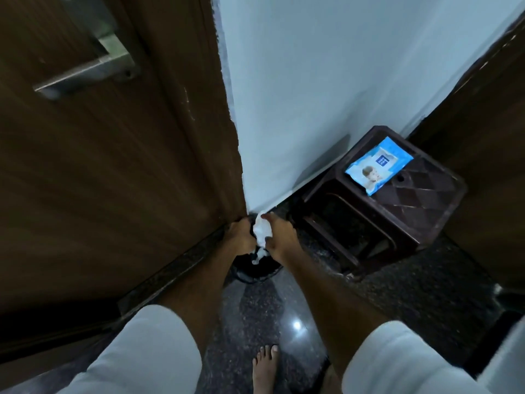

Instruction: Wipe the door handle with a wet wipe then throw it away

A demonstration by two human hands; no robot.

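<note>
A steel lever door handle (88,71) sits on the brown wooden door at the upper left. Far below it, both my hands reach down over a small black bin (255,270) on the floor at the foot of the door frame. My right hand (279,238) pinches a crumpled white wet wipe (261,230) above the bin's mouth. My left hand (240,233) is at the bin's far left rim, touching the wipe's left side; whether it grips the rim or the wipe I cannot tell. More white wipe material (257,257) lies inside the bin.
A dark brown plastic stool (397,206) stands to the right against the pale wall, with a blue wet-wipe pack (379,166) on top. Dark speckled stone floor lies below; my bare foot (265,368) is near the bottom. Another dark wooden panel rises at the right edge.
</note>
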